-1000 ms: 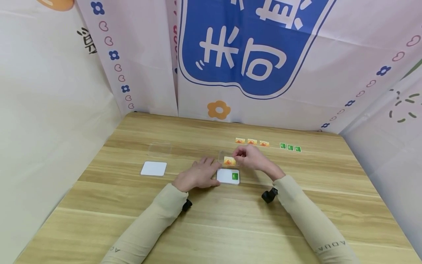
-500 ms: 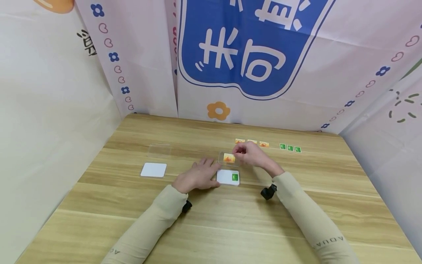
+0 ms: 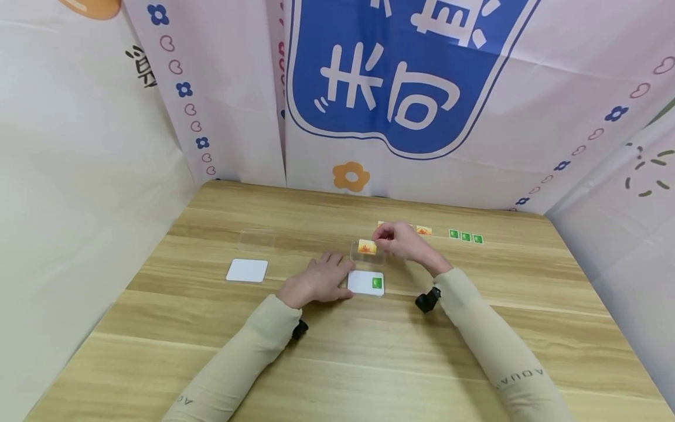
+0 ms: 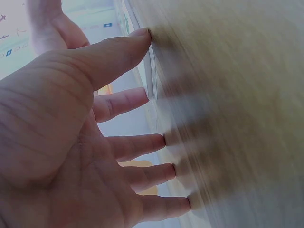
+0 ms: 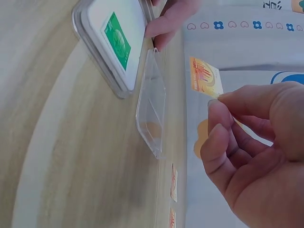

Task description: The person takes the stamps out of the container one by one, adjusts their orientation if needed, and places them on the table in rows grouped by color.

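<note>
Between the thumb and fingertips of my right hand (image 3: 403, 241) is a small orange-and-yellow stamp (image 3: 367, 247), pinched at its edge and raised above the table in the right wrist view. Below it lies a clear plastic lid (image 3: 369, 259). Nearer to me is a shallow case with a white face (image 3: 361, 283), bearing a green stamp (image 3: 377, 283) at its right side. My left hand (image 3: 321, 279) is spread with its fingertips down on the table; the thumb and index finger (image 4: 126, 103) reach the left edge of the case and lid.
To the left lie another white card-like piece (image 3: 246, 270) and another clear lid (image 3: 256, 240). Toward the back, orange stamps (image 3: 424, 231) form a row, partly hidden by my right hand, with three green stamps (image 3: 466, 237) right of them. A printed cloth (image 3: 227, 105) hangs behind the table.
My right hand has moved slightly away from me and up with the orange stamp, which now overlaps the far edge of the clear lid. The left hand stays in place.
</note>
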Motion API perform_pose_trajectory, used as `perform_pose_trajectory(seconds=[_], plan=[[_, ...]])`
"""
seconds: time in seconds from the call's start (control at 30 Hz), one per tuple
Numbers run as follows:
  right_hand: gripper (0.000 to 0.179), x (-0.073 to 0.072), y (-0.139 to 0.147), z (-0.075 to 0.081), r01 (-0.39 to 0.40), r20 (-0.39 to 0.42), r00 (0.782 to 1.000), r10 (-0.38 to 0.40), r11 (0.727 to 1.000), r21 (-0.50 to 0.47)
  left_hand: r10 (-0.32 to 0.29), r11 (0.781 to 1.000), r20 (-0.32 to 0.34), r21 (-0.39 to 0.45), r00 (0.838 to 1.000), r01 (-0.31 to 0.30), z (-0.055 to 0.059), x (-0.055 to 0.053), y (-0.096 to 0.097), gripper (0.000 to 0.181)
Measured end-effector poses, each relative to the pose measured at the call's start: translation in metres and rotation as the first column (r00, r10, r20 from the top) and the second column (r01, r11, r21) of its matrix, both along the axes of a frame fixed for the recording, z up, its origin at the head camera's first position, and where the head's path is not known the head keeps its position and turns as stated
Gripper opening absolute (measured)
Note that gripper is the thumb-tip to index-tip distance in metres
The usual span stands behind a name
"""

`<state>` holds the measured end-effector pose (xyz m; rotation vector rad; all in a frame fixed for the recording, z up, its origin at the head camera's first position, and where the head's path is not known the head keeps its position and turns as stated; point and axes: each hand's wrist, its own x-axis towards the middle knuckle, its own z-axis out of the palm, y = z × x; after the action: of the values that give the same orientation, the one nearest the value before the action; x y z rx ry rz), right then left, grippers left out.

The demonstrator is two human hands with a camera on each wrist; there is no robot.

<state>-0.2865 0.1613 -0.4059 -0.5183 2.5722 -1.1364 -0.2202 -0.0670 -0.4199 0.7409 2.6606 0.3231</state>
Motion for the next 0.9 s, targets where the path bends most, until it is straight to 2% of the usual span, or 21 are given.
perform_pose_trajectory(seconds=[0.37,0.57,0.9], plan=[[0.011,-0.006,0.0,-0.008,0.011,0.016,1.0,-0.012,1.0,0.005,0.0,1.0,0.007,-0.017,1.0,0.0,0.001,0.0,0.001,0.059],[0.01,-0.012,0.0,-0.015,0.033,0.022,0.999,-0.033,0.999,0.024,-0.016,1.0,-0.017,-0.001,1.0,0.016,0.0,0.001,0.0,0.058],[0.01,-0.021,-0.001,-0.017,0.068,0.022,0.997,-0.068,0.998,0.004,0.0,1.0,-0.005,0.003,1.0,0.0,0.001,0.001,0.0,0.06]])
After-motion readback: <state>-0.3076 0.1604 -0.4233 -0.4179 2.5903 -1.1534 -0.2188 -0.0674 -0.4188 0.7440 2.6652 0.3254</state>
